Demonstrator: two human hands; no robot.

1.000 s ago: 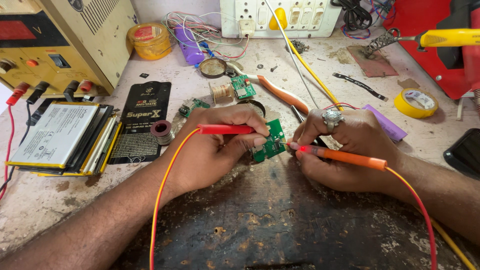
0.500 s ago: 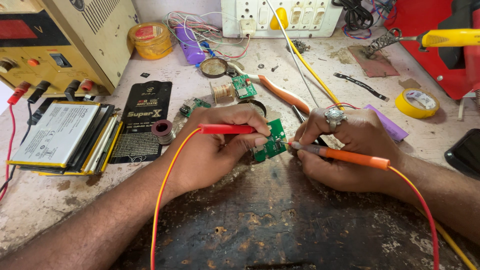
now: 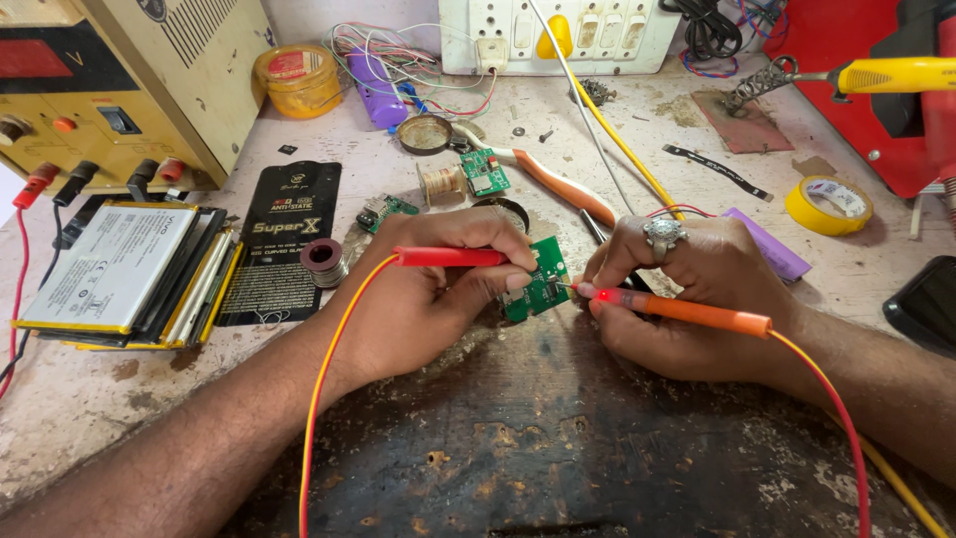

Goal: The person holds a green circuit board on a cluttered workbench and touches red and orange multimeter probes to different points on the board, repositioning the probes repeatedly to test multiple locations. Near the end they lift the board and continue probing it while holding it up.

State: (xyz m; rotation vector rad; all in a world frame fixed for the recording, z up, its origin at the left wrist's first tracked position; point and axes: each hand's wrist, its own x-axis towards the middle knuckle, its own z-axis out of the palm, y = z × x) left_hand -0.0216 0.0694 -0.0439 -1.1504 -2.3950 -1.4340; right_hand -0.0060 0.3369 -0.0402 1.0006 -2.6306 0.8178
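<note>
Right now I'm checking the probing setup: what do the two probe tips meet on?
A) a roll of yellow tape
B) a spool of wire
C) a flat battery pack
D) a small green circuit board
D: the left hand with the red probe and the right hand with the orange probe both point their tips at the small green circuit board between them.

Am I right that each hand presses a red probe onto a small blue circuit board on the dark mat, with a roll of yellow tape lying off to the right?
Not quite: the circuit board is green, not blue, as the head view shows. The rest holds: the left hand and right hand each press a red probe onto it over the dark mat, and the yellow tape lies to the right.
</note>
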